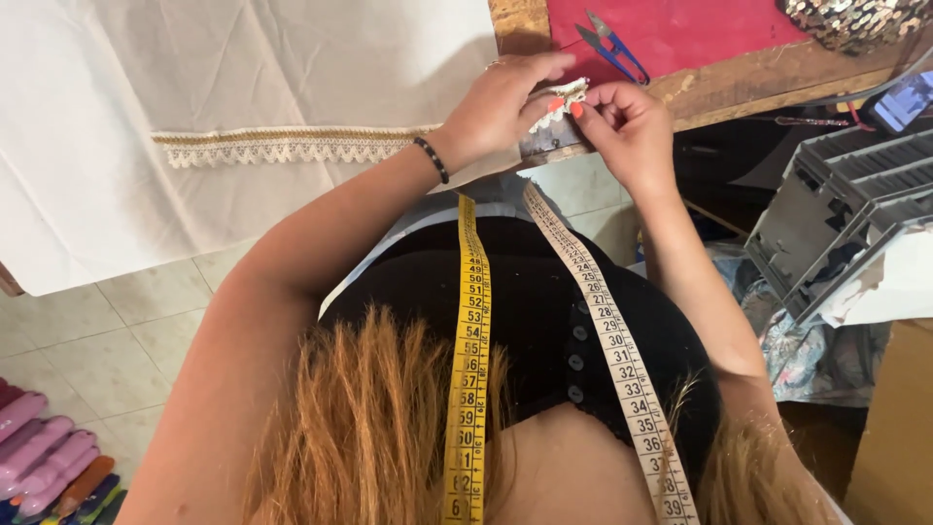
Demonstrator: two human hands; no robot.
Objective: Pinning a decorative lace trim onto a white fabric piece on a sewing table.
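left hand point(496, 107): fingers pinched on lace trim point(569, 95) at desk point(739, 83) edge | right hand point(627, 122): pinched on same trim end, touching left | white cloth point(194, 87) bears the trim, hangs off desk | snips point(612, 47) on red mat point(700, 29) | tape measure point(471, 331) round neck

I see one view only, from the head, looking steeply down over the chest at the wooden table edge point(739, 87), close in

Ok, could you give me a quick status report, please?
Left hand and right hand both pinching lace trim end. Snips lying nearby, clear.
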